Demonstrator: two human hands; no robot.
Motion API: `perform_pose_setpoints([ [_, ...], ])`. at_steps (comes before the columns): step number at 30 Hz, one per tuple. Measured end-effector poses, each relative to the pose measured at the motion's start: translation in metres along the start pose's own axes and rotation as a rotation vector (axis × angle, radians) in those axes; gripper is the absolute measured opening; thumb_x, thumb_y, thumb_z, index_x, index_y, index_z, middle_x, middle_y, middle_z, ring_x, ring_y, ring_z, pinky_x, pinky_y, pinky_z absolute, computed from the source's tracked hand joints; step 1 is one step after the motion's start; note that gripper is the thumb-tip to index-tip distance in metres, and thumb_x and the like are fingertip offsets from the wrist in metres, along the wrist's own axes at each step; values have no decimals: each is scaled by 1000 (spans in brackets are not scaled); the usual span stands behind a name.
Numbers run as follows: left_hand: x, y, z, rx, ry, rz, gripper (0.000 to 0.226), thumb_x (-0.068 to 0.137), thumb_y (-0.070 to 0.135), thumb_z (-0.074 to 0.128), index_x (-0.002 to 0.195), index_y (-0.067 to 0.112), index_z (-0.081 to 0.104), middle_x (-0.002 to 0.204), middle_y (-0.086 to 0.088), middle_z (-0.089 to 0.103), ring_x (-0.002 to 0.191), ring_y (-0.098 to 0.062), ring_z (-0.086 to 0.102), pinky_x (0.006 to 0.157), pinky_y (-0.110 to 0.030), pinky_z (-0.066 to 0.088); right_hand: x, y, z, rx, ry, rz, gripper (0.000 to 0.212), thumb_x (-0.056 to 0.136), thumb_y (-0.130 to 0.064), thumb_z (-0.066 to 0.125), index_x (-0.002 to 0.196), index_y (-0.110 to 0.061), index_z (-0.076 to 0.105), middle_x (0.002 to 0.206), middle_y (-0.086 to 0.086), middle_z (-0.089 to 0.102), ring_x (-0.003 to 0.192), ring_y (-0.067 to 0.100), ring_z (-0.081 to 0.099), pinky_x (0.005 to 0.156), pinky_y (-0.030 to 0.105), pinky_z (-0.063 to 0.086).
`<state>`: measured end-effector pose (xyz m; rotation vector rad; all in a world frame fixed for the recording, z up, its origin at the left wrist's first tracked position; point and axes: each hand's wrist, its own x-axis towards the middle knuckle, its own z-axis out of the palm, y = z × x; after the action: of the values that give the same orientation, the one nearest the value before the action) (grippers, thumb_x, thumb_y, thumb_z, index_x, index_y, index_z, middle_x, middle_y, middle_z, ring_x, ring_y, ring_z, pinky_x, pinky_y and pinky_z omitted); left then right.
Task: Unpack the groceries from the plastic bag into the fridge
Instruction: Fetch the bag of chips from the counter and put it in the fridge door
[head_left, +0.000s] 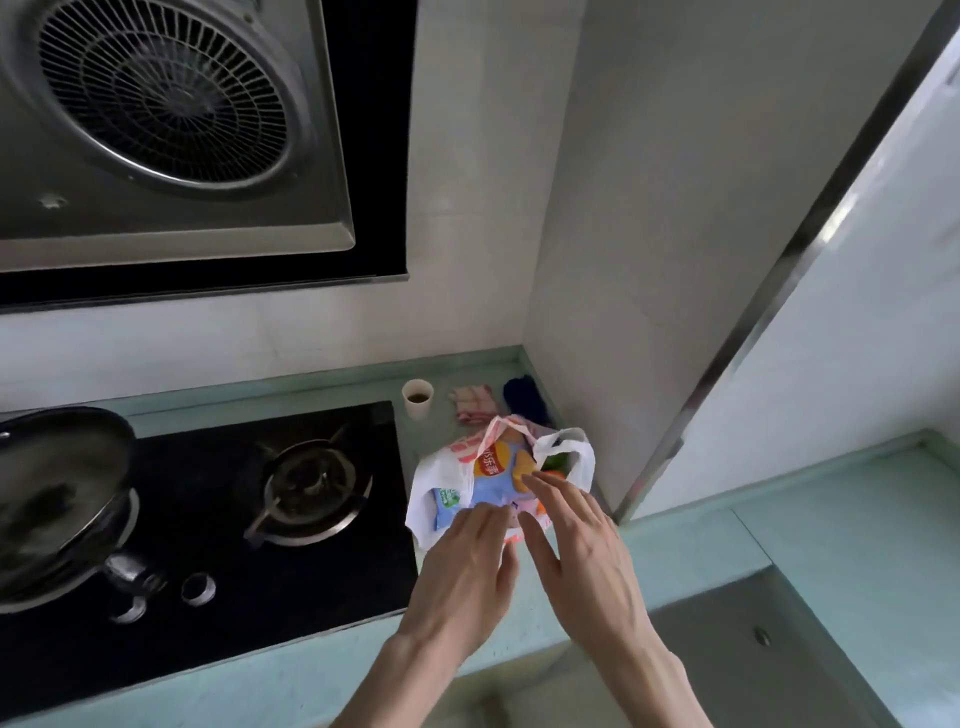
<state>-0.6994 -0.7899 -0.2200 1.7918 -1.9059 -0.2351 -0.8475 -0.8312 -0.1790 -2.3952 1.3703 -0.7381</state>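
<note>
A white plastic bag (436, 473) with red print lies open on the pale green counter (691, 540), right of the hob. Inside it I see a light blue crisp packet (493, 480) with an orange and red logo, a blue and green packet (448, 500) at the left, and something green and orange under the right handle. My left hand (462, 571) lies at the bag's near edge, fingers straight, tips touching the plastic. My right hand (582, 551) reaches over the bag with fingers extended, tips at the crisp packet. Neither hand holds anything. No fridge is in sight.
A black gas hob (218, 525) with a burner (311, 486) fills the left, a dark wok (57, 499) on its far-left ring. Behind the bag stand a paper cup (418, 399), a pink striped cloth (475, 402) and a dark blue cloth (524, 395). An extractor hood (166, 104) hangs above. A metal-edged panel (779, 291) rises at right.
</note>
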Motion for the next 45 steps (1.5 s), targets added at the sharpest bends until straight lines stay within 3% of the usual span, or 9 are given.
perform_pose_setpoints([
  [11, 91, -31, 27, 261, -247, -106, 47, 105, 27, 35, 149, 12, 43, 146, -5, 48, 140, -23, 44, 121, -31, 29, 92, 75, 53, 70, -371, 60, 19, 103, -24, 42, 110, -23, 60, 109, -4, 65, 96, 20, 61, 72, 42, 53],
  [15, 107, -51, 35, 259, -90, -200, 50, 95, 19, 52, 143, 6, 55, 148, -10, 55, 140, -27, 53, 117, -35, 42, 119, 107, 75, -58, -387, 78, 40, 91, -20, 38, 125, -11, 58, 125, 12, 65, 107, 28, 60, 89, 38, 53],
  [19, 112, -72, 33, 444, -110, -206, 88, 72, 41, 84, 146, 4, 56, 155, -16, 52, 147, -34, 46, 122, -44, 35, 142, 124, 67, -186, -323, 60, 66, 105, -39, 45, 162, -18, 22, 172, 11, 11, 159, 32, 14, 123, 43, 28],
  [26, 116, -99, 25, 585, -187, -291, 111, 71, 76, 61, 156, 7, 42, 166, -13, 36, 156, -33, 29, 122, -50, 21, 167, 160, 70, -287, -231, 101, 80, 100, -56, 46, 165, -20, 14, 172, 2, -12, 159, 22, -14, 126, 55, 16],
  [29, 117, -99, 17, 577, -110, -272, 111, 69, 75, 38, 154, 5, 46, 163, -16, 42, 152, -36, 36, 118, -51, 26, 175, 164, 67, -349, -84, 36, 88, 94, -52, 61, 163, -14, 22, 173, 6, 2, 159, 23, -2, 123, 54, 20],
  [32, 116, -101, 16, 588, -62, -243, 113, 68, 74, 64, 156, 6, 42, 165, -15, 37, 155, -35, 32, 121, -52, 26, 177, 160, 63, -338, -37, 1, 86, 94, -48, 61, 163, -14, 23, 173, 8, 10, 159, 28, 8, 122, 51, 16],
  [37, 124, -91, 29, 508, 3, -164, 97, 83, 60, 65, 159, 8, 36, 169, -9, 32, 158, -29, 25, 127, -45, 22, 167, 131, 66, -233, 68, -152, 50, 95, -27, 62, 144, -19, 53, 157, 10, 47, 141, 32, 46, 103, 55, 51],
  [40, 130, -81, 39, 402, 11, -77, 73, 89, 48, 60, 151, 13, 46, 158, -4, 48, 149, -23, 42, 125, -38, 29, 157, 123, 76, -76, -53, -241, 37, 92, -25, 53, 128, -25, 61, 127, -1, 63, 109, 25, 60, 80, 43, 58],
  [45, 133, -76, 50, 300, 0, -73, 57, 90, 43, 57, 142, 20, 50, 136, 5, 59, 127, -17, 54, 115, -32, 42, 157, 129, 82, -49, -346, -55, 45, 98, -36, 51, 142, -29, 51, 121, 1, 65, 107, 26, 63, 89, 37, 56],
])
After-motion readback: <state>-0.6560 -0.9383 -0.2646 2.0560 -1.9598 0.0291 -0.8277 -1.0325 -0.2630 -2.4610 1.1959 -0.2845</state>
